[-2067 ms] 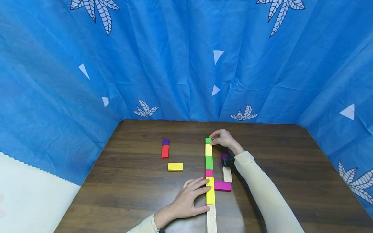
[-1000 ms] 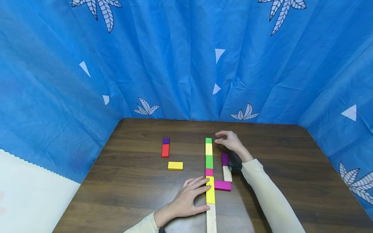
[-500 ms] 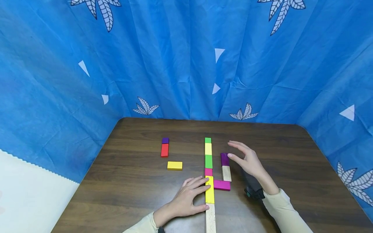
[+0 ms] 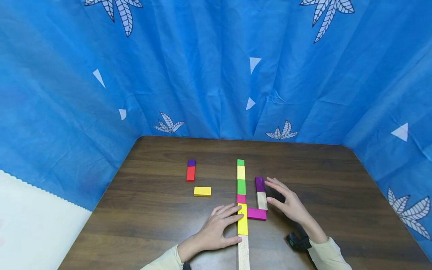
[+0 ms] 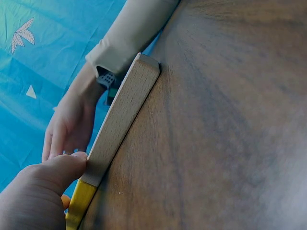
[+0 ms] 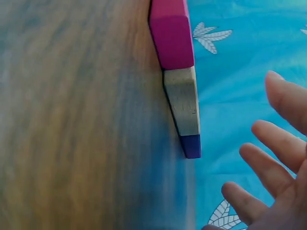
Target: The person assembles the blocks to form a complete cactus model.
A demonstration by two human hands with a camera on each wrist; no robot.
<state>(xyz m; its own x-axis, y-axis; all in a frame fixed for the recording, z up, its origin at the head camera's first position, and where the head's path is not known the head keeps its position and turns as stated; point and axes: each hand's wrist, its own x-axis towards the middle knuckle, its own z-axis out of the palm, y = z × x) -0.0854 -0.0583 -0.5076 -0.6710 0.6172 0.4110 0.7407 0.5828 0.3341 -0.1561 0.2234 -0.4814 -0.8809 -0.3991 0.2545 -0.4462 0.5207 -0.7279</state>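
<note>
Long yellow block [image 4: 243,226] lies flat on the table [image 4: 324,172], part of a straight row running away from you. Your left hand [image 4: 214,232] has its fingertips resting on it, fingers spread and nearly straight, gripping nothing; the thumb touches the long wooden block [image 4: 243,253] set against its near end. Past its far end come a pink block [image 4: 241,198], green block [image 4: 241,186], pale yellow block [image 4: 241,172] and small green block [image 4: 240,162], end to end. On its right side you have a magenta block [image 4: 257,214] lying crosswise, and from that a short wooden block [image 4: 261,201] and purple block [image 4: 260,184] run away from you.

Your right hand [image 4: 291,204] is just beside those two, fingers well apart, holding nothing.

Left of the row, a red block [image 4: 190,174] touches a violet block [image 4: 191,162] beyond it; a crosswise yellow block [image 4: 202,191] lies nearer you. Your right wrist carries a black device [image 4: 298,242]. Behind the table hangs a blue curtain [image 4: 202,67] with white leaf prints.
</note>
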